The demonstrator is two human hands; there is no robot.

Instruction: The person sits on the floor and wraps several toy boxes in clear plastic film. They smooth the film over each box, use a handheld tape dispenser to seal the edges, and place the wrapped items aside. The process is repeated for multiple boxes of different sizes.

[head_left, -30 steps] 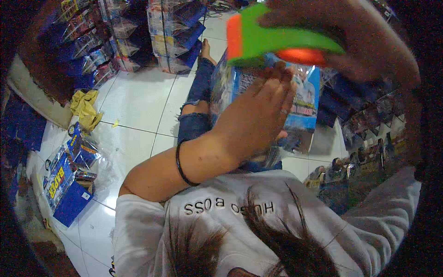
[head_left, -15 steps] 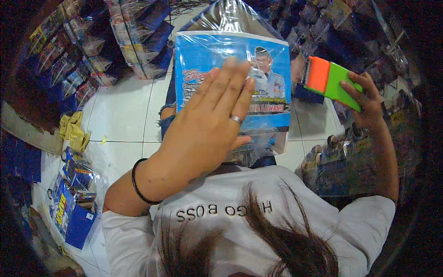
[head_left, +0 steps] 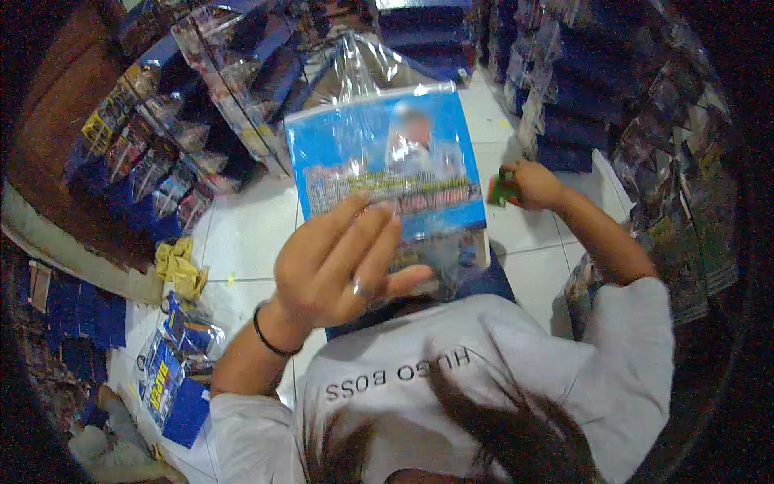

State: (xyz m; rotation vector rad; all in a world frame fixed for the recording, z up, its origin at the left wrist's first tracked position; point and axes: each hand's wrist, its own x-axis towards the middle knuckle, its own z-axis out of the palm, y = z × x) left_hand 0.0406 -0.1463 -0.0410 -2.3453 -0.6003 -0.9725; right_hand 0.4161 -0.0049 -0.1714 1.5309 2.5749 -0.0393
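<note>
Nearest to us we see a white T-shirt [head_left: 556,347], soft and creased, with dark lettering on its fabric and loose strands of brown hair [head_left: 500,403] trailing over it. Just beyond, the left hand [head_left: 343,262] stretches out flat, its fingers lightly bent and close together, its thumb set apart; it clamps on nothing, and we cannot tell whether it touches the plastic or hovers just above. A thin black bracelet [head_left: 270,331] circles the wrist. Beneath and past these fingers, the flat plastic-wrapped packet [head_left: 391,165] lies over the dark blue trousers [head_left: 496,286]: we make out a rectangular blue sheet with a portrait and rows of print, under glossy clear film that puckers toward a point at the far end. To its right, the right hand [head_left: 532,184] is curled around a green tape dispenser [head_left: 501,194], blurred and mostly hidden by the fingers, held near the packet's edge. Around them run smooth white floor tiles [head_left: 524,274]; on the left we find a blue printed package [head_left: 181,395] and a crumpled yellow wrapper [head_left: 180,266]. Farther off stand stacks of film-wrapped packs [head_left: 230,85].
</note>
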